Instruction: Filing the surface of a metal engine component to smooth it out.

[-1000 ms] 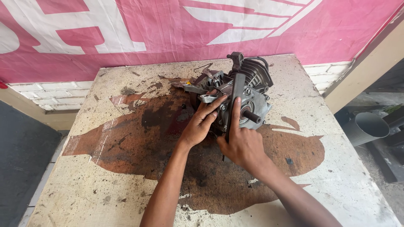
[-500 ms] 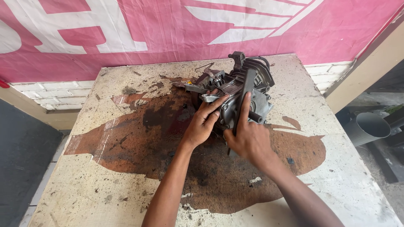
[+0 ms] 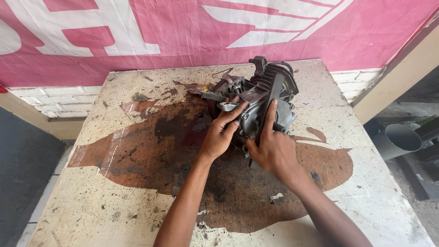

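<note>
Your left hand (image 3: pixel 220 135) grips small grey engine (image 3: pixel 256 103) at its near left side, fingers curled on casing. Your right hand (image 3: pixel 273 148) pressed on front, forefinger stretched up along dark bar. Engine underside hidden behind hands. Engine sits toward far right of stained surface (image 3: pixel 114 192). Pink banner (image 3: pixel 137 32) beyond far edge.

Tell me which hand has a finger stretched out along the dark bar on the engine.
The right hand: its forefinger lies straight up along the dark bar of the engine. The left hand grips the engine's side with curled fingers.
</note>
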